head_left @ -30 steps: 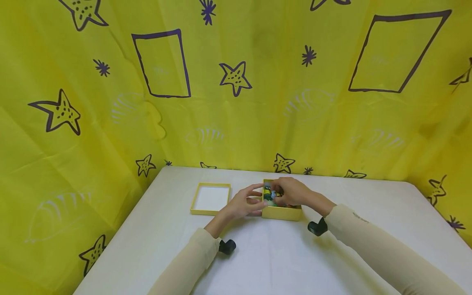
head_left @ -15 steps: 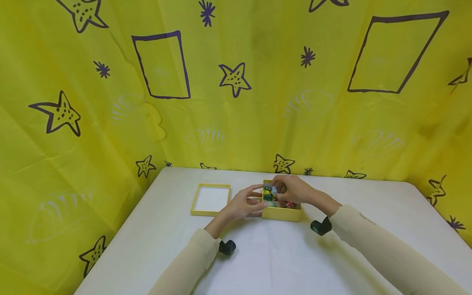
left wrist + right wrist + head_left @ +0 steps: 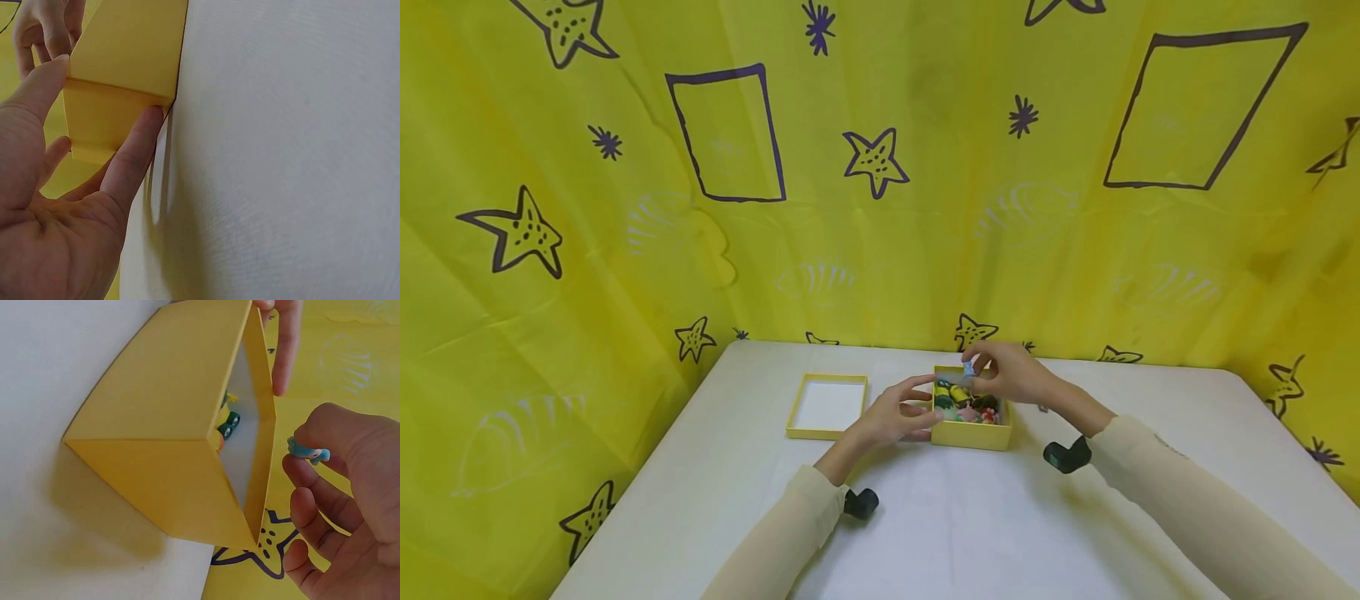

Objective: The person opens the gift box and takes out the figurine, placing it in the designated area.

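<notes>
**White table, yellow curtain: blue figure held above box**

The white table [image 3: 955, 525] is backed by a yellow curtain [image 3: 917, 242] printed with dark stars and frames. On the table the box [image 3: 972, 436] is set upright, its top uncovered, and small toys [image 3: 967, 412] are seen packed inside. To its left, apart from it, the lid [image 3: 829, 406] is laid with its white inside facing up, probably so that the box can be reached into freely.

The blue figure [image 3: 306, 452] is pinched between thumb and forefinger of the right hand [image 3: 1013, 372], just above the far part of the box and clear of its rim; the other fingers are loosely bent. Such a fingertip hold seems suited to so small a thing among crowded neighbours.

The box's left side is touched by the left hand [image 3: 891, 410], whose fingers are spread, the thumb at the upper edge and a finger low by the table. The box is presumably being steadied.
</notes>
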A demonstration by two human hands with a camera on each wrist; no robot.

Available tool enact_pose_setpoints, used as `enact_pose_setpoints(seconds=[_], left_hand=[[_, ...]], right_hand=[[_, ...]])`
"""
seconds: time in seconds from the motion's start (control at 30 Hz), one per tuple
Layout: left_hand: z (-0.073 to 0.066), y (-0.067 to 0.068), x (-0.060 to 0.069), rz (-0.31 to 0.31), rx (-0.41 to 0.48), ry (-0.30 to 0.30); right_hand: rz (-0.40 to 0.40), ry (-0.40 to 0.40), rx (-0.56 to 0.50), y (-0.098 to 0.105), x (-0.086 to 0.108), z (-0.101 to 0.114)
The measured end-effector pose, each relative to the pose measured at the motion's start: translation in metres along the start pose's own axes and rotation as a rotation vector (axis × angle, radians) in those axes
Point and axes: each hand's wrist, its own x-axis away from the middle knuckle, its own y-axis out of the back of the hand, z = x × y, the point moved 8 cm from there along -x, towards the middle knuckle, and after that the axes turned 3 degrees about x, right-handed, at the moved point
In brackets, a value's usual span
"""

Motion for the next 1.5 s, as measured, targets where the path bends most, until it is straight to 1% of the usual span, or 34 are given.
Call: enact_pose_setpoints(seconds=[0.13, 0.37, 0.57, 0.8, 1.0, 1.17, 1.37, 1.5], left_hand=[[0.0, 0.0, 0.0, -0.001, -0.005, -0.001], [0.002, 0.001, 0.0, -0.003, 0.003, 0.006], [0.003, 0.0, 0.0, -0.004, 0.019, 0.014], [0.002, 0.0, 0.0, -0.006, 0.004, 0.013], [0.001, 0.0, 0.0, -0.008, 0.007, 0.003], [0.0, 0.0, 0.001, -0.008, -0.001, -0.002], [0.003, 0.0, -0.001, -0.01, -0.016, -0.005], [0.001, -0.001, 0.0, -0.007, 0.013, 0.006]], right_hand=[[-0.023, 0.0, 0.006, 0.006, 0.001, -0.002], [-0.04, -0.009, -0.024, 0.011, 0.003, -0.002], [-0.049, 0.001, -0.021, 0.012, 0.004, -0.001], [-0.049, 0.005, -0.042, 0.014, 0.006, -0.003], [-0.053, -0.009, -0.049, 0.019, 0.01, -0.005], [-0.052, 0.007, -0.033, 0.025, 0.016, -0.007], [-0.06, 0.01, 0.003, 0.034, 0.025, -0.018], [-0.057, -0.013, 0.021, 0.039, 0.031, -0.029]])
